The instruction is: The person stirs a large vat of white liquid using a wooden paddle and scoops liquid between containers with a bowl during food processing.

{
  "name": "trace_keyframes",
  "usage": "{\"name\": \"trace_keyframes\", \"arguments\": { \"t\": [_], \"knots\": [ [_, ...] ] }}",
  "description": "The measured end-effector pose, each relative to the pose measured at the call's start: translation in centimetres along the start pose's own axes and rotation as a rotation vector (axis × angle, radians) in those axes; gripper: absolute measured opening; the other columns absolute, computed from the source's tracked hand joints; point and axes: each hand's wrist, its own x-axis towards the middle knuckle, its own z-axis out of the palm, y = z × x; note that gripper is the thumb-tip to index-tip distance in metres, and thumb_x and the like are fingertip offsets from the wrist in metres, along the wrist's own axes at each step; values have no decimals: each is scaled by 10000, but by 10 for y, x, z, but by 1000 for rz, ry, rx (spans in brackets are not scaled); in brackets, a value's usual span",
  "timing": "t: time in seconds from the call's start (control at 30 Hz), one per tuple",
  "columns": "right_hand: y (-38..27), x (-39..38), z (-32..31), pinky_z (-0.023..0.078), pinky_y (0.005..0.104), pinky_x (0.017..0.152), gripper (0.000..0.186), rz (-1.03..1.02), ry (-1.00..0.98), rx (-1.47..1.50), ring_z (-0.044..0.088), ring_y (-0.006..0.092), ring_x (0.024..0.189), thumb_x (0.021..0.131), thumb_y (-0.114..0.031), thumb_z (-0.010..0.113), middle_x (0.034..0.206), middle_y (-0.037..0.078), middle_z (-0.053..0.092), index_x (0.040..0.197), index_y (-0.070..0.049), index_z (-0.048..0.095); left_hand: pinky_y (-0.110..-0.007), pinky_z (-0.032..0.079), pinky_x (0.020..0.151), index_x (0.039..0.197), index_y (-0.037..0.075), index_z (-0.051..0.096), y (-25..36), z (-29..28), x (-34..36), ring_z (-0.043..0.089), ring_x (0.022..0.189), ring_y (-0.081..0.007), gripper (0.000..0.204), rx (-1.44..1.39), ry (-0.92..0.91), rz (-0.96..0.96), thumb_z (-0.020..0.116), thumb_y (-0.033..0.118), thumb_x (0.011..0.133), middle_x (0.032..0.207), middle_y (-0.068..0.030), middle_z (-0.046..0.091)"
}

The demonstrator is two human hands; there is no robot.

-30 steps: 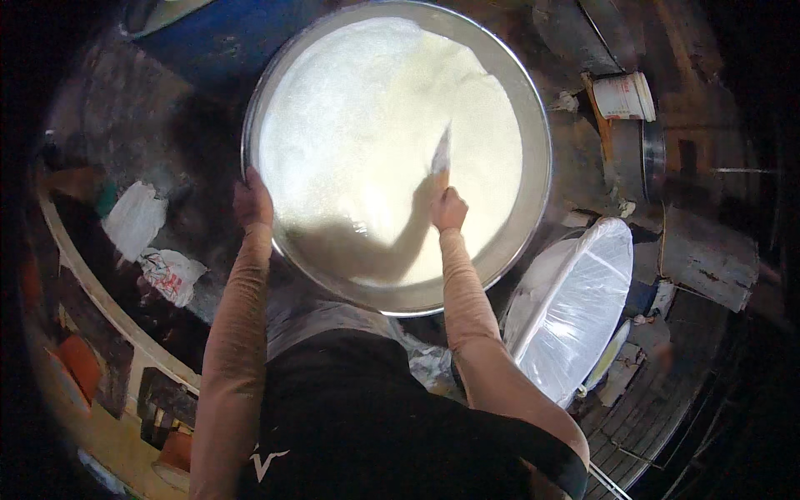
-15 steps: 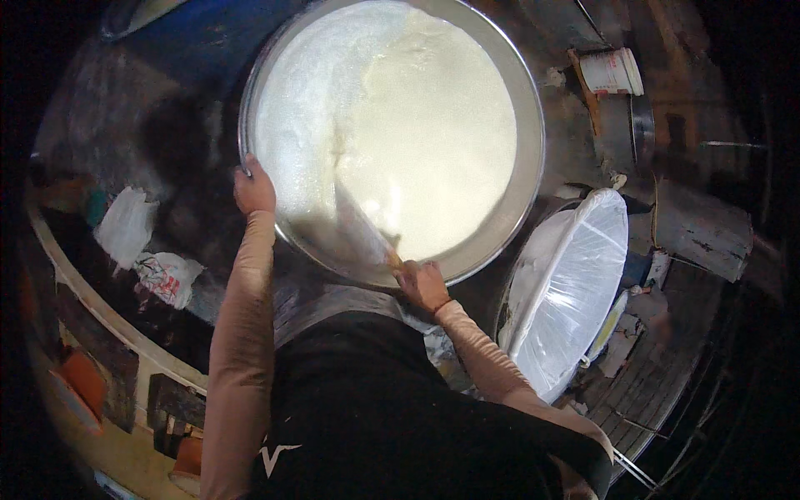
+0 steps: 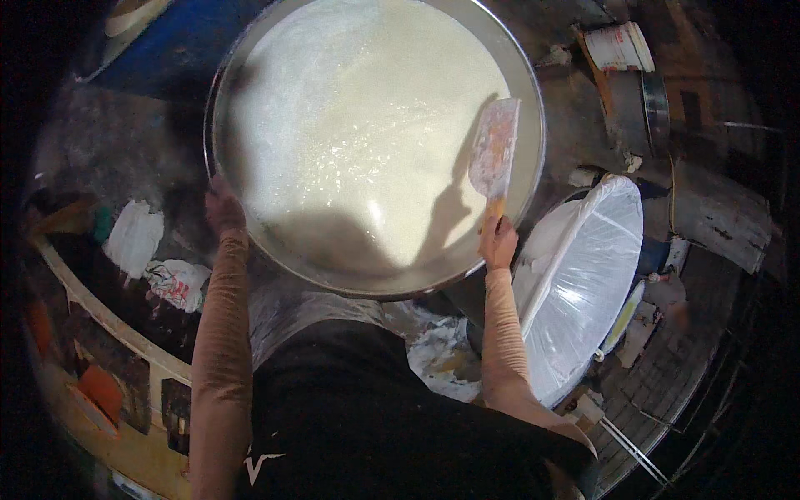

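Observation:
A wide round metal pan [image 3: 527,142] sits in front of me with a pale cream-coloured mixture [image 3: 367,150] in it. The mixture is whiter and frothy toward the left and yellower and glossy toward the right. My left hand [image 3: 225,208] is closed on the pan's left rim, its fingers partly in shadow. In my right hand [image 3: 498,243], at the lower right rim, is the wooden handle of a flat paddle [image 3: 495,150]. Its whitish, smeared blade points away from me, raised over the right side of the mixture and casting a shadow on it.
A large round tub covered in clear plastic [image 3: 575,292] leans close at my right. Beyond it stands a white bucket [image 3: 618,47]. White plastic bags [image 3: 135,237] lie at the left, beside a curved pale ledge [image 3: 117,321]. Something large and blue [image 3: 171,46] is at the far left.
My right hand has moved right and lifted the paddle out of the mixture, from the lower middle to the right side. My left hand has slid slightly down along the rim.

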Motion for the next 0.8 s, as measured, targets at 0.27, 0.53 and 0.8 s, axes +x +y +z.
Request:
{"name": "trace_keyframes", "arguments": {
  "t": [0.27,0.53,0.8],
  "knots": [
    [8,79,90,511,429,655,378,-37,-60,-181,657,361,700,886,-340,529,722,197,663,767,5,627,-506,446,907,1086,-50,585,111,-40,-7,575,1056,-461,680,-239,-119,-428,388,579,918,1091,-295,618],
    [-40,-50,133,488,489,588,167,-517,-166,-295,615,397,619,820,-183,601,646,218,606,768,-26,576,-490,446,920,1152,-56,575,118,-51,-16,571,1070,-453,662,-209,-96,-335,396,541,929,1115,-301,608],
    [-97,-133,94,429,483,745,195,-619,-452,-289,578,397,642,841,-244,611,639,156,607,858,-50,618,-500,444,920,1159,-52,578,119,-50,-16,570,1072,-457,661,-234,-109,-400,399,540,927,1120,-299,606]
  ]
}}
